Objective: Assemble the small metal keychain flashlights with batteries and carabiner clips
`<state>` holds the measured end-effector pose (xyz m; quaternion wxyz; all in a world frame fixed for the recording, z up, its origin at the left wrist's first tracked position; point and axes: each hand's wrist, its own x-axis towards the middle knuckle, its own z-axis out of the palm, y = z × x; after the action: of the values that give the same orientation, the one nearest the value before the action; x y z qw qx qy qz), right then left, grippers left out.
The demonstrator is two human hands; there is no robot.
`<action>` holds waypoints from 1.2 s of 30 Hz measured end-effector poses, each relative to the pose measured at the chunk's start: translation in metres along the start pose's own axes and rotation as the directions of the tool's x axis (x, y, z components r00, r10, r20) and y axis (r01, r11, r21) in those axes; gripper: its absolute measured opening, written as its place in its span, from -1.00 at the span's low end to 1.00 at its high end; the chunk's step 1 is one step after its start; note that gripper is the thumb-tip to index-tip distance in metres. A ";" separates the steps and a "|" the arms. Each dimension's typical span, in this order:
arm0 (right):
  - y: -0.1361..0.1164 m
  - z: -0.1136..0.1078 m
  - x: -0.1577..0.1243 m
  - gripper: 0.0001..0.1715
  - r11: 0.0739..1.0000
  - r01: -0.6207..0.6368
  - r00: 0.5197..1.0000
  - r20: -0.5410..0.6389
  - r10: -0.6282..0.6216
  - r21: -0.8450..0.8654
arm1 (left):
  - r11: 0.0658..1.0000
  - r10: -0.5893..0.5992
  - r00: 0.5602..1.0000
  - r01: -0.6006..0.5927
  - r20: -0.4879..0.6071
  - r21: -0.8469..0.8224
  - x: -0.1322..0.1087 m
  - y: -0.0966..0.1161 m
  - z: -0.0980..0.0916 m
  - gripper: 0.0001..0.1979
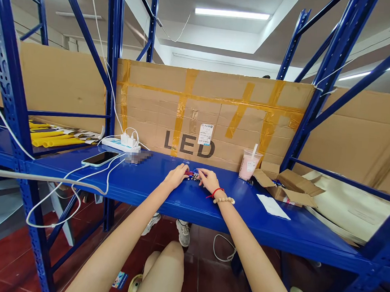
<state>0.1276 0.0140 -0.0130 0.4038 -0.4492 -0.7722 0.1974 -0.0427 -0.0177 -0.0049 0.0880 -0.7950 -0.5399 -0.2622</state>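
The small red-and-blue piece (192, 175) was between my hands over the blue shelf (135, 177), left of the pink cup (248, 163). My left hand (178, 175) gripped its red end with bent fingers. My right hand (209, 181) had its fingertips at the other end; these were too small in my view, so I could not tell whether they pinched or only touched. With a loose grip, I judged, the piece could slip on the smooth surface and fall over the edge. A careless swing of my right hand could tip the pink cup, and its drink could wet the open carton (294, 198) just to its right, or the white paper (273, 207) nearer to me.
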 end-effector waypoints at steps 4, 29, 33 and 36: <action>-0.005 0.003 0.001 -0.58 0.977 -0.005 0.997 0.070 -0.010 0.213 | 0.994 0.104 0.988 -0.101 -0.112 0.034 0.000 0.000 0.003 -0.74; -0.004 0.008 0.001 -0.52 0.945 -0.002 0.989 0.141 -0.047 0.328 | 0.989 0.060 0.996 -0.068 -0.067 -0.132 -0.005 0.009 -0.005 -0.77; -0.010 0.007 0.000 -0.53 0.945 0.002 0.991 0.126 -0.046 0.326 | 0.991 0.014 0.998 -0.021 -0.054 -0.131 -0.005 0.010 -0.004 -0.75; -0.014 0.006 -0.002 -0.52 0.943 0.004 0.992 0.120 -0.047 0.331 | 0.992 -0.014 0.999 0.009 -0.035 -0.127 -0.003 0.007 -0.001 -0.70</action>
<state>0.1160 0.0060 -0.0082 0.4265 -0.3517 -0.7578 0.3467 -0.0378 -0.0235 -0.0049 0.0454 -0.7911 -0.5249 -0.3109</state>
